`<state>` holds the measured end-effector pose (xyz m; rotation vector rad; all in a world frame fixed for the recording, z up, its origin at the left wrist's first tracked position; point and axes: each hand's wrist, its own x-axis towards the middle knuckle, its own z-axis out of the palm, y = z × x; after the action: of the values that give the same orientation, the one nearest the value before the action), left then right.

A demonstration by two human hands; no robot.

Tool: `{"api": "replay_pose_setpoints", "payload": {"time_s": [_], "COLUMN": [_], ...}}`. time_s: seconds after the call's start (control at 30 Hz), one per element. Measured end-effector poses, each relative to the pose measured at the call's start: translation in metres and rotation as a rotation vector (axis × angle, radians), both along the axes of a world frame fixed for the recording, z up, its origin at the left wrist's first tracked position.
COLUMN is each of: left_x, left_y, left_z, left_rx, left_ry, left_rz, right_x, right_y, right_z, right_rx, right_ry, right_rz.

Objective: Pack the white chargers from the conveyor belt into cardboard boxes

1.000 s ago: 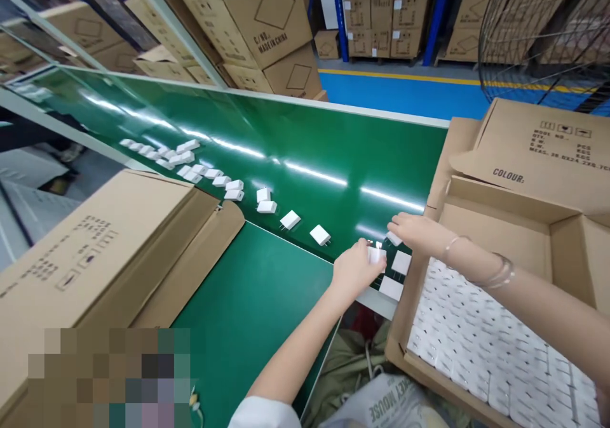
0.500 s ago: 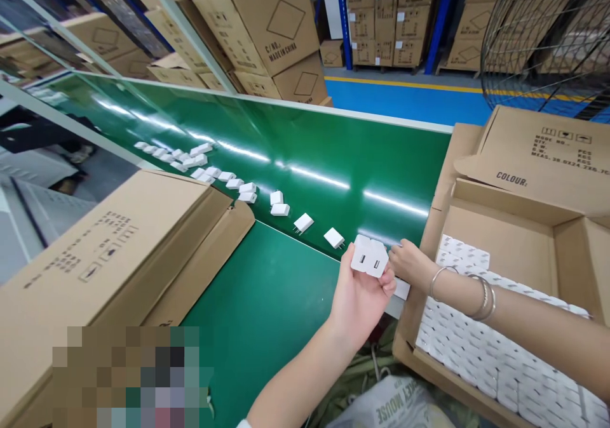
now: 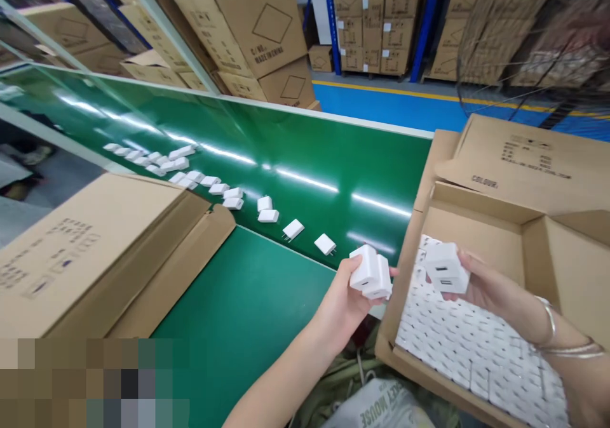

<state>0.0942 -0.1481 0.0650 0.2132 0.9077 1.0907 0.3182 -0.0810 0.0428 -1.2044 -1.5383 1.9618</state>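
My left hand (image 3: 344, 307) is closed around two white USB chargers (image 3: 364, 269), held side by side over the near edge of the green belt. My right hand (image 3: 493, 288), with metal bangles at the wrist, pinches white chargers (image 3: 447, 268) over the open carton (image 3: 486, 209). Two USB ports on them face me, one above the other; they look like a pair pressed together. Below, rows of white chargers (image 3: 457, 329) are packed tightly in the carton. On the belt, a single charger (image 3: 325, 244) with its prongs showing lies nearest my left hand.
More loose chargers (image 3: 219, 188) trail leftward along the green belt (image 3: 295, 142). A large closed carton (image 3: 100, 244) stands at left on a green tabletop (image 3: 248, 301). Stacked cartons (image 3: 262, 28) rise behind the belt, and a wire fan (image 3: 515, 47) stands at back right.
My right hand has moved from beside the left hand to over the open carton, now with chargers in it. The chargers in my left hand now sit tilted. The view has shifted slightly right.
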Motion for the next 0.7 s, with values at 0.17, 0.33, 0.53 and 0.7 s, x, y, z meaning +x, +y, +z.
{"api": "replay_pose_setpoints", "payload": {"time_s": [0.17,0.33,0.53,0.7], "left_x": [0.02,0.063,0.131,0.168], "left_y": [0.006,0.039,0.078,0.08], "left_z": [0.009,0.013,-0.001,-0.011], "left_rx": [0.074,0.238,0.377,0.523], "left_ry": [0.186,0.261,0.569,0.719], "left_rz": [-0.336,-0.507,-0.607,-0.673], "right_x": [0.035,0.061,0.103,0.129], "right_y": [-0.043,-0.054,-0.062,-0.073], "right_z": [-0.009,-0.016,-0.026,-0.029], "right_rx": [-0.248,-0.291,-0.24,-0.197], "right_ry": [0.197,0.328,0.268,0.195], "right_rz": [-0.189,-0.288,-0.432,-0.422]}}
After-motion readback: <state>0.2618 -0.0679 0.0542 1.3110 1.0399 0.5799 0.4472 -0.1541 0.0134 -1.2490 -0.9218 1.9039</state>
